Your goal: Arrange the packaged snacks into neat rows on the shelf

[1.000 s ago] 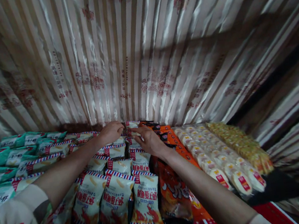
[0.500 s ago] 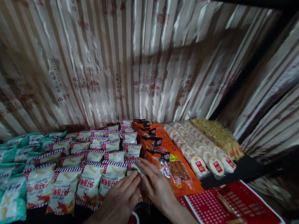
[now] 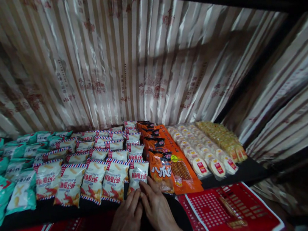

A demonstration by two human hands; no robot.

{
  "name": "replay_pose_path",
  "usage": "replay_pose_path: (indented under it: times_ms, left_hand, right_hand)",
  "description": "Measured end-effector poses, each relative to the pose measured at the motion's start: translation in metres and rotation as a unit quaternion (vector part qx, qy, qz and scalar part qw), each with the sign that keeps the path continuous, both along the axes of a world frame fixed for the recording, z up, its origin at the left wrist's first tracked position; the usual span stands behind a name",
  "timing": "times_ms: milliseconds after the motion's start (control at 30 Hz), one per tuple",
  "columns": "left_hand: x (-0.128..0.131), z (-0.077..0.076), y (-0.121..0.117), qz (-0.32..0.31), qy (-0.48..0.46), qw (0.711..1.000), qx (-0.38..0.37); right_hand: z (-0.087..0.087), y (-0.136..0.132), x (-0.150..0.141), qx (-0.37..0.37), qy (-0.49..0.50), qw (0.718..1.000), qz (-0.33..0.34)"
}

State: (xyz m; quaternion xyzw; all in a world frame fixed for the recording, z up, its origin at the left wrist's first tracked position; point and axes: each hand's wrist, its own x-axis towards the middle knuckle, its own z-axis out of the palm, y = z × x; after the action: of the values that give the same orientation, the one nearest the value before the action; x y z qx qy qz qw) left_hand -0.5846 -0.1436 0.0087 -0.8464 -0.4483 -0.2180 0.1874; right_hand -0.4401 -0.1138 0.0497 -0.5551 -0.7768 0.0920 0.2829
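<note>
The left hand [image 3: 129,212] and the right hand [image 3: 155,203] come together in the lower centre of the frame, backs upward, fingers stretched forward and bunched rather than spread. The right hand's fingertips lie at the lower right corner of a white shrimp snack bag [image 3: 139,172] with red lettering; the left hand's are at its bottom edge. Whether either hand grips the bag or merely rests against it, I cannot tell.

That bag stands, leaning back slightly, just below the centre of the frame, at the front of a column of matching packs. More rows of white bags [image 3: 70,182] with red-and-blue striped edges spread to its left, and teal snack bags [image 3: 21,191] fill the left edge. Just right of it is an orange bag [image 3: 161,170], then a flat orange packet [image 3: 180,171] with a clear window over brown sticks. Further right lie round white packs [image 3: 216,166] with red labels and yellowish packs [image 3: 223,140]. All sit on a black shelf [image 3: 251,168]. Below, at lower right, is a red perforated basket [image 3: 209,211]; a striped curtain [image 3: 106,61] hangs behind.
</note>
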Motion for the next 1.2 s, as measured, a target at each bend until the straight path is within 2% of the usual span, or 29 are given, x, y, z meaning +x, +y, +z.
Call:
replay_pose_path:
  times_ms: [233,567,733,967,1200]
  left_hand:
    - [0.002,0.0,-0.003,0.024,0.002,0.996,-0.083]
    - [0.004,-0.013,-0.003,0.002,-0.057,0.995,-0.087]
    - [0.006,-0.009,-0.008,-0.003,-0.08,0.989,-0.127]
    - [0.004,-0.01,-0.007,-0.002,-0.085,0.987,-0.133]
    - [0.001,-0.004,-0.004,0.01,-0.044,0.992,-0.118]
  right_hand:
    - [0.0,0.0,-0.003,-0.01,0.019,1.0,-0.023]
    - [-0.005,-0.002,-0.007,-0.037,0.093,0.995,-0.008]
    - [-0.005,-0.002,-0.007,-0.027,0.153,0.988,-0.007]
    - [-0.004,-0.002,-0.009,-0.013,0.205,0.979,0.005]
    - [-0.004,0.0,-0.014,-0.006,0.217,0.976,0.005]
